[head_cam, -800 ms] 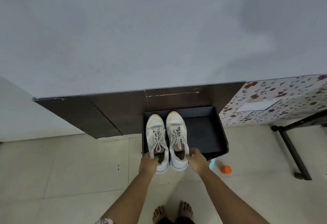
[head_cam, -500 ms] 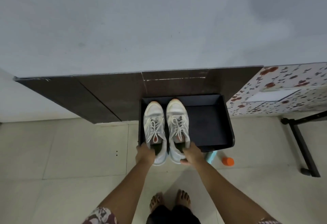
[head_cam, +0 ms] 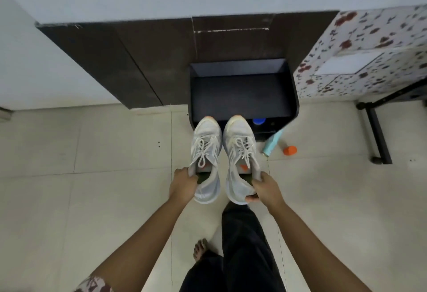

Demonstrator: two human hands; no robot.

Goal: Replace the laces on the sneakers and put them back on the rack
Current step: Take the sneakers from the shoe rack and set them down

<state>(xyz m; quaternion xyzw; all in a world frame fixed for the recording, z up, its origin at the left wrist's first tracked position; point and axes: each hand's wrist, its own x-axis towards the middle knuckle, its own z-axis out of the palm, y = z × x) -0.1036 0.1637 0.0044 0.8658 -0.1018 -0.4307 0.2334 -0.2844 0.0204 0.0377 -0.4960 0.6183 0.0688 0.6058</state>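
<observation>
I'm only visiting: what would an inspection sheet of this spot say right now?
Surface: pale tiled floor; black rack stands on it.
Job's things: left sneaker and right sneaker, white, laced, held before the rack, toes toward it.
Clutter: light blue tube and orange cap on the floor beside the rack; blue cap under its shelf.
Grippers: left hand grips the left sneaker's heel end; right hand grips the right sneaker's.
Cables: nothing seen.
Surroundings: dark brown panel, flowered cover, black stand leg.
</observation>
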